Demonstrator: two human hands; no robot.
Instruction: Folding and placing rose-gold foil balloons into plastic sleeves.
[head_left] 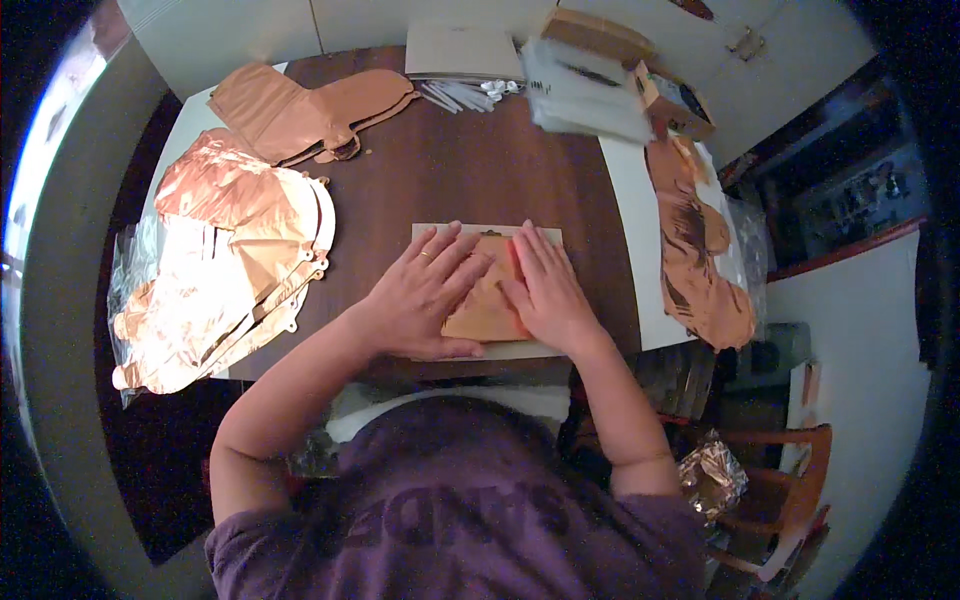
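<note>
Head view: where is the folded foil packet (485,315)?

Between the palms, near the front edge of the brown tabletop (385,180), on a white sheet (428,233) that shows around it.

And the fingers?

The left hand (425,280) lies flat over the packet's left side, fingers spread, thumb along the near edge. The right hand (552,292) covers the right side, its fingers close together and the thumb apart, reaching over the packet. Neither seems to pinch anything; the hands look to be pressing or smoothing, though I can't tell how hard.

How far along does it look?

The piece between the hands is already a compact rectangle, so I'd judge its folding mostly done. I can't tell whether it is sealed in a sleeve.

What remains?

The shiny copper foil balloons (240,250) on the left lie flat and wide, not yet compact; so does the matte foil piece (310,110) beyond them. The copper foil shape (700,265) on the right is likewise spread out. Clear plastic bags (585,100) and white tubes (455,95) lie at the far side, untouched.
</note>
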